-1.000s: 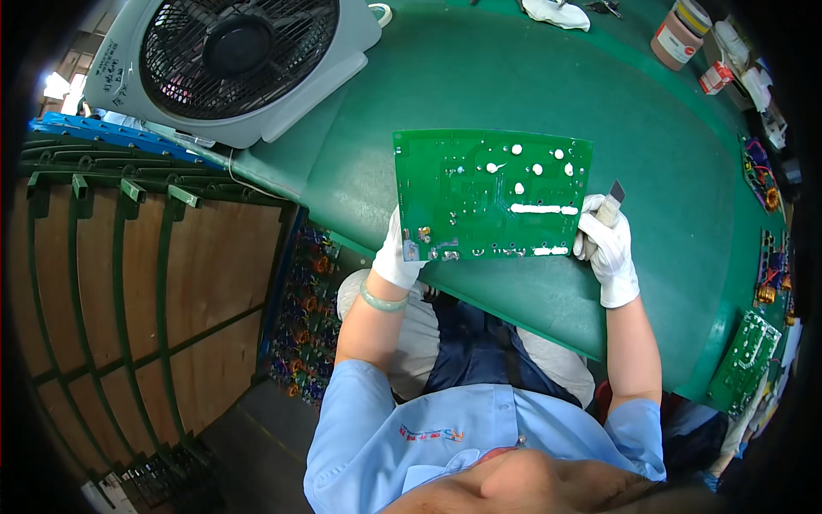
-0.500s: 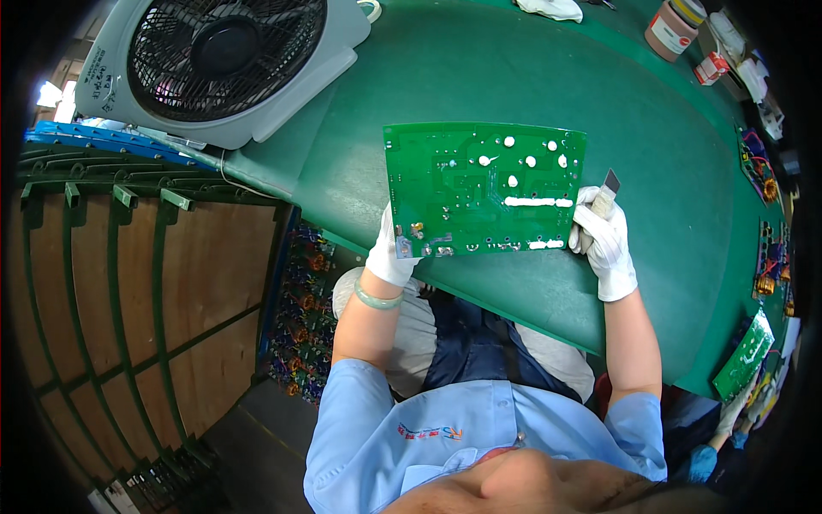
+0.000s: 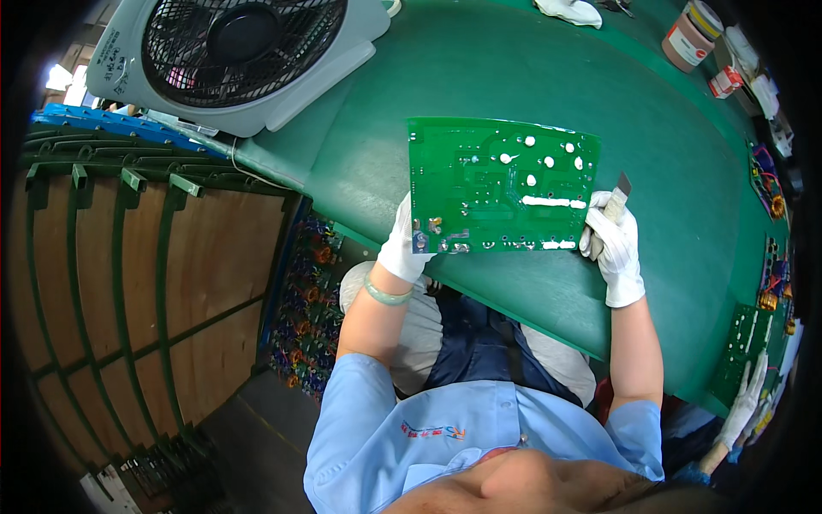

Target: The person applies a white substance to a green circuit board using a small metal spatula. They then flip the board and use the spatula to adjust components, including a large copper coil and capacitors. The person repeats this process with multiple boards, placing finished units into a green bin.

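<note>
A green circuit board is held up over the table, its underside with solder joints and white blobs and strips facing me. My left hand, in a white glove, grips its lower left corner; the fingers behind the board are hidden. My right hand, gloved too, is closed round a small flat-bladed scraper with a wrapped, pale handle. The blade points up and away from the board. Bent fingers of that hand meet the board's lower right edge.
A grey box fan stands at the far left of the green table. A jar and a small red-and-white box sit far right. Near the right rim, a co-worker's gloved hand is by another board. Wooden-panelled racks stand left.
The whole view has shifted slightly; my hands keep the same hold on board and scraper. At the right, the other board has turned and the co-worker's gloved hand has come further into view.
</note>
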Motion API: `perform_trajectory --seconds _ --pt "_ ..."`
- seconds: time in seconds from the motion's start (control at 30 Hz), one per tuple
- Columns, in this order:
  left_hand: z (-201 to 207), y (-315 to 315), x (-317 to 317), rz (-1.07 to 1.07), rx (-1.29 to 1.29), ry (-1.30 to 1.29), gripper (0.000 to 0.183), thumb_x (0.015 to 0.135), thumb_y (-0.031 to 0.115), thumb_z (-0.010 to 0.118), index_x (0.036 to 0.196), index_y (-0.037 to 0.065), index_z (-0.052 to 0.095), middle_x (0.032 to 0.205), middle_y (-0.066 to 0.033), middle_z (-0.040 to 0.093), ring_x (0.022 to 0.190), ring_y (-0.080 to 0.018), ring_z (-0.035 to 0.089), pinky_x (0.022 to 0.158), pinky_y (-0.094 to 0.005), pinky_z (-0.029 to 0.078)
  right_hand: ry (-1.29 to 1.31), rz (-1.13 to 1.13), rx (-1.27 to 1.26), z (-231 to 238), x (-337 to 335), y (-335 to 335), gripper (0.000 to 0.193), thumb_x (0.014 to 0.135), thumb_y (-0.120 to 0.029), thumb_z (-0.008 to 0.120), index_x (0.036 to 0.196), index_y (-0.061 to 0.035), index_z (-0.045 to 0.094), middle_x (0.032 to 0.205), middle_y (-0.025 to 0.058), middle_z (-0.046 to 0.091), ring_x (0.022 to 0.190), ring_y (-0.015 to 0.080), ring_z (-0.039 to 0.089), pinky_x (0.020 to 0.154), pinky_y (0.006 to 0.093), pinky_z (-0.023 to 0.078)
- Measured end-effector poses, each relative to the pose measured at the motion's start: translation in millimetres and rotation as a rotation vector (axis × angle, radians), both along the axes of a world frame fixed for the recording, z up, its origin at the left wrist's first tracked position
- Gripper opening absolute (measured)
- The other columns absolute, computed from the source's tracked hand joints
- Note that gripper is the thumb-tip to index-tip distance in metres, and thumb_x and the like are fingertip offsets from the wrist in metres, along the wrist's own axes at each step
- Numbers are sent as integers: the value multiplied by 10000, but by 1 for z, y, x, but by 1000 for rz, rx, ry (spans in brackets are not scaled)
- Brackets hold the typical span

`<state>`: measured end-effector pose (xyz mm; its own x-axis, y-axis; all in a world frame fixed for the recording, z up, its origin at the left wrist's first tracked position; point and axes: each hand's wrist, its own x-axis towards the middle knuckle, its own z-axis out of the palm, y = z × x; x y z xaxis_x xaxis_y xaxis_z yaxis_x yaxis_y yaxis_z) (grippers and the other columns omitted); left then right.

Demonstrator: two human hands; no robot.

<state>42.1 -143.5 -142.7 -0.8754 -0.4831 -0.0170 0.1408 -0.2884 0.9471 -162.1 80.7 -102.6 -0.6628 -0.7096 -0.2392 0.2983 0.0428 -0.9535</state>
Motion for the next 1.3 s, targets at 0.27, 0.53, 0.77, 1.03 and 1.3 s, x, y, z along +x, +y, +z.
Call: perform_trajectory --seconds 0.27,0.53,0.77,1.03,1.3 --pt "33 11 -2 117 314 -4 282 944 36 517 1224 4 545 1129 -85 644 968 -157 640 816 -297 552 16 20 11 -4 -3 2 171 942 -153 593 1039 -16 561 730 41 583 505 94 548 433 222 430" --pt "18 6 1 98 16 -44 312 912 28 564 1223 14 565 1139 -81 645 997 -154 629 829 -295 540 30 30 22 -8 -4 2 198 953 -169 590 1064 -9 553 699 39 577 502 91 548 439 215 435" --pt "9 4 1 111 -154 -105 315 910 44 564 1224 16 567 1141 -88 640 990 -171 634 839 -296 532 32 23 24 -6 -3 2 208 948 -166 596 1066 0 552 685 45 579 493 98 546 438 219 438" --pt "16 4 1 73 271 -12 278 969 77 485 1232 7 545 1137 -85 635 984 -156 633 821 -296 546 27 10 -4 -6 -3 3 216 935 -158 613 1056 15 567 682 56 587 496 112 552 442 234 443" --pt "22 7 -1 119 414 -5 269 982 75 473 1237 10 530 1145 -82 632 981 -152 636 801 -301 565 27 7 1 -3 -3 2 216 928 -149 625 1059 16 576 709 62 601 501 113 560 439 237 440"
